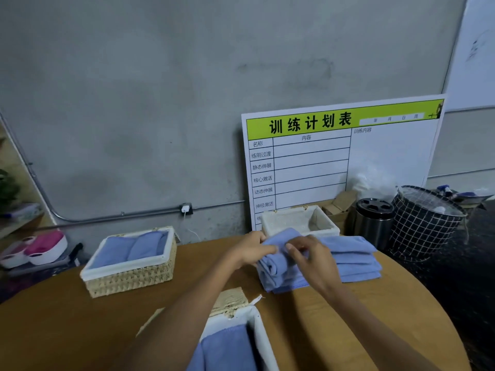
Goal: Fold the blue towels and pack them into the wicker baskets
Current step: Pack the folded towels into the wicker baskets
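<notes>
- I have my left hand (253, 251) and right hand (310, 257) together at the table's middle, fingers of both curled and pinching one rolled blue towel (276, 263).
- That towel sits on the near-left end of the stack of blue towels (356, 259), which runs off to the right.
- Just beyond my hands stands the far basket (300, 219), white-lined, its inside showing only lining.
- To the left, well apart, the left wicker basket (131, 259) already holds folded blue cloth.
- Nearest me, under my left forearm, the near basket (257, 333) holds blue cloth too; its lid hangs off the far side.
- Bare wooden table (67, 325) lies open at near left; the rounded right edge curves close past the stack.
- Off that edge stand a metal bin (373, 219) and a checked hamper (423, 223), with a planner board (340, 156) leaning on the wall behind.
</notes>
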Motion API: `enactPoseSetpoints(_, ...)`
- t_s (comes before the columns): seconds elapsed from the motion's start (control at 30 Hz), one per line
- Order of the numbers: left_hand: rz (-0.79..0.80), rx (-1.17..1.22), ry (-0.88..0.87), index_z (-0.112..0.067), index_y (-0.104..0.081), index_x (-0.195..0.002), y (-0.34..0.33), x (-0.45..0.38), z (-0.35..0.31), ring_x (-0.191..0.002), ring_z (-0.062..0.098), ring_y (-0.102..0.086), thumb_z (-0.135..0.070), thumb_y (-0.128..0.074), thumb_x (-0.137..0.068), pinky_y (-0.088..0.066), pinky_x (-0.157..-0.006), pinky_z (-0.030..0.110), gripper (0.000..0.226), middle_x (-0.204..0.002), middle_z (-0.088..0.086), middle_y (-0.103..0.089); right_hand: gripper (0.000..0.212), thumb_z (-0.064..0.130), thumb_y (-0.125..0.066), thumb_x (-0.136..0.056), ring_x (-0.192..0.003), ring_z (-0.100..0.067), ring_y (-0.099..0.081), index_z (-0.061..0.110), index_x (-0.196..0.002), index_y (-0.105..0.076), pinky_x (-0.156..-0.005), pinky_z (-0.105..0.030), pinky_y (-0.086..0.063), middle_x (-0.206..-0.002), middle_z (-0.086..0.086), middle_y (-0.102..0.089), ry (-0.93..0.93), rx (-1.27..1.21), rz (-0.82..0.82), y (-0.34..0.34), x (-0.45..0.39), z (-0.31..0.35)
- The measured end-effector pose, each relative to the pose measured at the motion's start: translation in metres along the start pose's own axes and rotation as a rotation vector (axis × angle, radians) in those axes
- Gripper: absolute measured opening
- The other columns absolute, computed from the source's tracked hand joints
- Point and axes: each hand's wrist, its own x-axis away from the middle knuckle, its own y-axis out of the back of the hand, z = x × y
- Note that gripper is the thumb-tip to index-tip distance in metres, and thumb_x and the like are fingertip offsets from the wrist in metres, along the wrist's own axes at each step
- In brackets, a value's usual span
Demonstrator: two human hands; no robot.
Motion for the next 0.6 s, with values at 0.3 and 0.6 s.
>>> enactPoseSetpoints(0.3,-0.245,0.463,0.03,-0.013,-0.042,-0.089,0.044,0.129,0.0,-0.098,0.039,-0.067,-0.034,-0.067,-0.091,-0.056,-0.087,0.06,0.033,-0.103,0.024,-0.059,0.067,0.042,-0.06,-0.096,-0.109,-0.029,-0.063,0.037,-0.15,-0.021,-0.072,-0.04,-0.059,-0.132,-0.009,-0.057,-0.494,-0.932,0.27,-0.002,0.034,0.107)
enactPoseSetpoints(0.6,-0.106,0.716,0.175,-0.002,-0.053,-0.129,0.078,0.253,0.043,-0.098,0.028,-0.073,-0.037,-0.068,-0.092,-0.061,-0.072,0.042,0.053,-0.114,0.017,-0.072,0.081,0.016,-0.075,-0.087,-0.085,-0.023,-0.068,0.034,-0.151,-0.029,-0.062,-0.033,-0.055,-0.12,-0.008,-0.068,-0.454,-0.96,0.473,-0.035,0.077,0.167)
